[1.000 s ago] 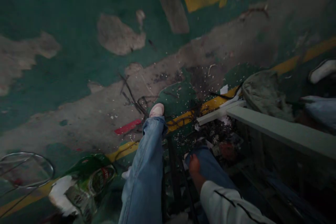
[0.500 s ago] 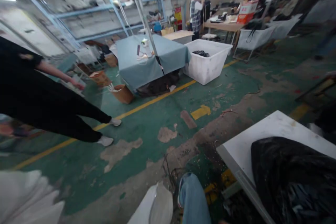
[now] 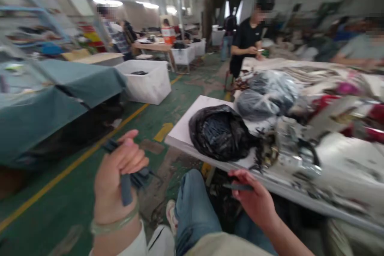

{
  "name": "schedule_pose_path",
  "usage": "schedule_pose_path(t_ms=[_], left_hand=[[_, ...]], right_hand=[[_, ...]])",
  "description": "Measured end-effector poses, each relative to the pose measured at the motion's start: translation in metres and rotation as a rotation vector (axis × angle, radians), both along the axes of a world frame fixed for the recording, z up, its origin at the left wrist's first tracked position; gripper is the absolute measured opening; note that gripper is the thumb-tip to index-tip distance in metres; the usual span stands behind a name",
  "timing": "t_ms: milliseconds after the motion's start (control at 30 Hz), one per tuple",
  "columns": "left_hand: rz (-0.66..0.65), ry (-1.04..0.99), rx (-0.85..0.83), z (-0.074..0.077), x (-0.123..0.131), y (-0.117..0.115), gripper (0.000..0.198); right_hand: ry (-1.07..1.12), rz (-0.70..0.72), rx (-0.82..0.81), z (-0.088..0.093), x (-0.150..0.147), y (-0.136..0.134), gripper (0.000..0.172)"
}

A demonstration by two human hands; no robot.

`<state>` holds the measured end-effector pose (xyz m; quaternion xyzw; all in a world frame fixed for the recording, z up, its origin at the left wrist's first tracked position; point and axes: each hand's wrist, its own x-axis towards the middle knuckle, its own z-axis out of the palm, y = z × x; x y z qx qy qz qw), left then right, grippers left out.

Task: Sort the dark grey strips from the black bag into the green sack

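My left hand (image 3: 126,162), with a pale bangle at the wrist, is closed around several dark blue-grey strips (image 3: 126,190) whose ends stick out between and beyond the fingers. Over the floor beside the table, my right hand (image 3: 252,192) pinches a single slim dark strip (image 3: 238,187); motion blurs its detail. An open black plastic bag (image 3: 195,128) lies on the white table's near corner, between and beyond my two hands. Inside it are dark blue-grey pieces (image 3: 217,128) similar in colour to the strips.
The white table (image 3: 183,128) also bears clear bags (image 3: 270,92), a sewing machine (image 3: 288,148) and heaped cloth. Across the aisle stand a white bin (image 3: 150,84) and a table with a blue-green cover (image 3: 99,92). A person in black (image 3: 247,40) works at the far side.
The view has swung right, bringing the table and black bag towards the middle. Both hands have come into view holding dark strips. The person in black at the left has left the picture.
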<state>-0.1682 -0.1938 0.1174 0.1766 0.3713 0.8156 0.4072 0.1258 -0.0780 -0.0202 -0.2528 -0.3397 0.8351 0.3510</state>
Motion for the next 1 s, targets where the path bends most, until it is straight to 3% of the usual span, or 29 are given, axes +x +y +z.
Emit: schedule_pose_path(t_ms=[67, 133, 233, 300, 400, 633, 900, 1000], left_hand=[[-0.300, -0.094, -0.077, -0.041, 0.053, 0.045, 0.018], [-0.597, -0.149, -0.213, -0.071, 0.113, 0.073, 0.018], [-0.891, -0.093, -0.333, -0.096, 0.179, 0.078, 0.026], [-0.972, -0.009, -0.394, -0.102, 0.201, 0.067, 0.033], [-0.967, 0.102, -0.470, -0.104, 0.210, 0.046, 0.037], [-0.741, 0.266, -0.478, -0.096, 0.218, 0.021, 0.029], [-0.579, 0.474, -0.435, -0.086, 0.221, 0.031, 0.022], [-0.578, 0.587, -0.442, -0.087, 0.222, 0.040, 0.019]], right_hand=[[0.119, -0.134, 0.018, 0.023, 0.021, 0.000, 0.027], [0.175, -0.218, 0.050, 0.034, 0.044, -0.005, 0.029], [0.195, -0.288, 0.099, 0.030, 0.070, -0.020, 0.031], [0.188, -0.323, 0.128, 0.020, 0.079, -0.028, 0.031], [0.172, -0.348, 0.169, 0.009, 0.082, -0.036, 0.032], [0.243, -0.273, 0.172, 0.003, 0.079, -0.047, 0.044], [0.292, -0.037, -0.181, -0.018, 0.108, -0.045, 0.082], [0.307, 0.120, -0.396, -0.023, 0.122, -0.030, 0.084]])
